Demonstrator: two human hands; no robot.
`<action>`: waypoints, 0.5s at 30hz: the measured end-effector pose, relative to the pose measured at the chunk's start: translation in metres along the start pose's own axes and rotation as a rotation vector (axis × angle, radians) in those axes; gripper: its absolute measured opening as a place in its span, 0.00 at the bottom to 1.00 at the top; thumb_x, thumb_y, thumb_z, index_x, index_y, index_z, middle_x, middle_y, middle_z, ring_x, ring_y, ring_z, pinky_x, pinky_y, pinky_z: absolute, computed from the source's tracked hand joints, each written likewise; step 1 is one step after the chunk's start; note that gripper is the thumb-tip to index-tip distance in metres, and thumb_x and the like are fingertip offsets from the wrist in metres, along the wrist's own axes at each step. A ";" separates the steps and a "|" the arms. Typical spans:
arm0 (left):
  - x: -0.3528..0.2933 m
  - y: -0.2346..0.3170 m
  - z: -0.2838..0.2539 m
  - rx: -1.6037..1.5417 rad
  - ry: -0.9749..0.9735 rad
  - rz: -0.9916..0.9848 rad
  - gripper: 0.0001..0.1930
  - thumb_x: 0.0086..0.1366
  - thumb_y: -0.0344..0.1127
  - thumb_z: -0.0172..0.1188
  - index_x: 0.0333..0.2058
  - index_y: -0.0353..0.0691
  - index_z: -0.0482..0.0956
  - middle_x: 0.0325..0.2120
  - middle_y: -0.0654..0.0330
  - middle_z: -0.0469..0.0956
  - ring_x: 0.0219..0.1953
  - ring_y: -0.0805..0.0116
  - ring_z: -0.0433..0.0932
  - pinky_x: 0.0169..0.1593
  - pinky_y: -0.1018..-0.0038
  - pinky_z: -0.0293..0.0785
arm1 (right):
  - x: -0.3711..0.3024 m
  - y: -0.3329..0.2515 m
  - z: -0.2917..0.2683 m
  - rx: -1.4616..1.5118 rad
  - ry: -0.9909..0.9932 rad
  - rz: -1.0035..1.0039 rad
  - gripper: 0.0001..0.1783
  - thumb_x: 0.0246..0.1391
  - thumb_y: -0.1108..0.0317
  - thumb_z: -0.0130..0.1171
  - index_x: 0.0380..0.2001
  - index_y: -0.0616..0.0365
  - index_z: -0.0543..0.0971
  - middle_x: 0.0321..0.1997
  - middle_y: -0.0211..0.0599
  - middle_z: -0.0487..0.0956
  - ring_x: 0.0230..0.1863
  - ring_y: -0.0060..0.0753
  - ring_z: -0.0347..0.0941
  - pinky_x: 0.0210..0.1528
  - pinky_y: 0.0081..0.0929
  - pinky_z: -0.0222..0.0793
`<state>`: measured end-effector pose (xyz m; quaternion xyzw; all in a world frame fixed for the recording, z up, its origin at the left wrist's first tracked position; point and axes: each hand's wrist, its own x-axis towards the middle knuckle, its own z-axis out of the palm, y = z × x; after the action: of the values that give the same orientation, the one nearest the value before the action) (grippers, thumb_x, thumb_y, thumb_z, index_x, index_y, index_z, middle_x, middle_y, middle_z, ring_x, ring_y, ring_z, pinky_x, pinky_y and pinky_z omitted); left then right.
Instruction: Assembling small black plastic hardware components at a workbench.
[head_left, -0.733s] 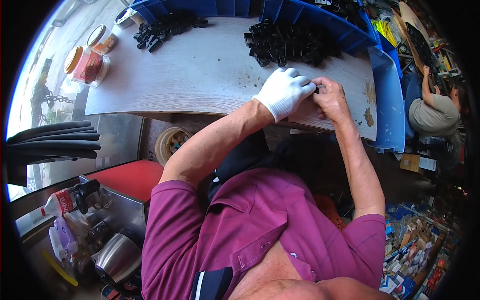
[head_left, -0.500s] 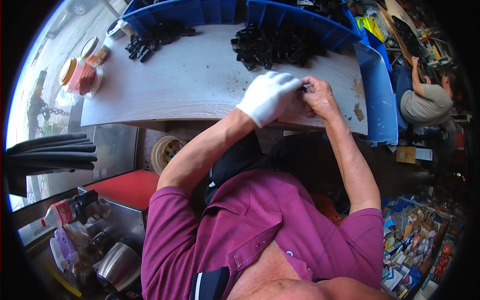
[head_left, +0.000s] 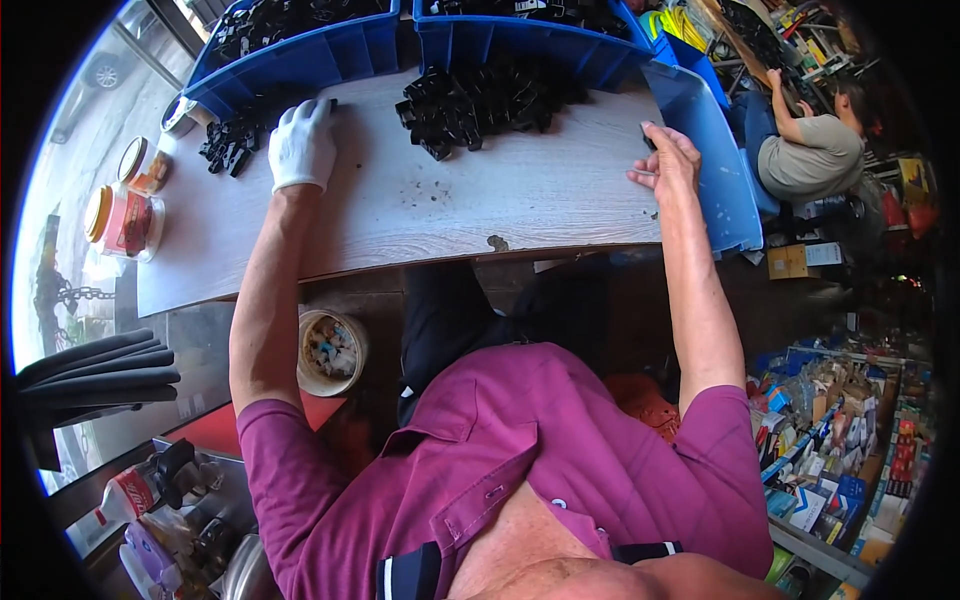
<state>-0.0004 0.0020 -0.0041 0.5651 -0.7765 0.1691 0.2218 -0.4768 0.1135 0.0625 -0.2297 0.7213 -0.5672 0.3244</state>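
Note:
My left hand (head_left: 302, 146), in a white glove, rests at the right end of a small pile of black plastic pieces (head_left: 229, 146) at the far left of the table. Its fingers curl down, and a bit of black shows beside the fingertips; what they grip is hidden. Bare, my right hand (head_left: 668, 163) is at the table's right side, in front of the light blue bin (head_left: 735, 190). Thumb and forefinger pinch a small black piece (head_left: 648, 136), while the other fingers are loosely bent. Between the hands, farther back, lies a larger pile of black plastic pieces (head_left: 470, 105).
Two blue bins (head_left: 300, 75) (head_left: 530, 42) of black pieces line the table's (head_left: 400, 215) back edge. Lidded jars (head_left: 122, 222) stand at the left. Below the table is a bucket (head_left: 333, 352) with scraps. Another person (head_left: 812, 150) works at the far right.
My hands were together over the table's right half. They have parted: the left went far left to the small pile, the right moved right toward the light blue bin. The view shifted too.

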 end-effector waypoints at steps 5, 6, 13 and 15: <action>-0.001 0.021 -0.005 -0.109 0.122 0.095 0.12 0.63 0.29 0.61 0.46 0.44 0.85 0.46 0.54 0.83 0.47 0.48 0.82 0.47 0.58 0.81 | -0.032 0.001 0.048 -0.127 -0.288 0.024 0.28 0.50 0.54 0.78 0.47 0.60 0.80 0.21 0.32 0.74 0.14 0.27 0.73 0.21 0.33 0.81; -0.001 0.021 -0.003 -0.084 0.130 0.083 0.12 0.64 0.30 0.60 0.46 0.44 0.84 0.46 0.54 0.83 0.47 0.48 0.82 0.48 0.58 0.81 | -0.044 -0.003 0.062 -0.150 -0.317 0.019 0.28 0.50 0.54 0.78 0.47 0.62 0.81 0.27 0.37 0.80 0.15 0.27 0.73 0.19 0.29 0.79; 0.003 0.025 -0.004 -0.128 0.074 0.036 0.13 0.67 0.32 0.60 0.49 0.44 0.84 0.48 0.52 0.84 0.47 0.48 0.83 0.50 0.56 0.81 | -0.064 -0.012 0.116 -0.437 -0.399 0.032 0.30 0.48 0.49 0.77 0.44 0.62 0.83 0.29 0.39 0.80 0.21 0.30 0.77 0.26 0.30 0.83; 0.005 0.027 -0.004 -0.141 0.082 0.036 0.12 0.67 0.33 0.60 0.48 0.43 0.84 0.48 0.52 0.84 0.47 0.48 0.83 0.50 0.56 0.81 | -0.064 -0.010 0.124 -0.473 -0.352 0.024 0.25 0.51 0.50 0.75 0.41 0.58 0.80 0.16 0.28 0.69 0.15 0.27 0.71 0.23 0.30 0.78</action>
<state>-0.0265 0.0086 0.0017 0.5266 -0.7867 0.1413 0.2896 -0.3435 0.0727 0.0671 -0.3852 0.7687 -0.3308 0.3889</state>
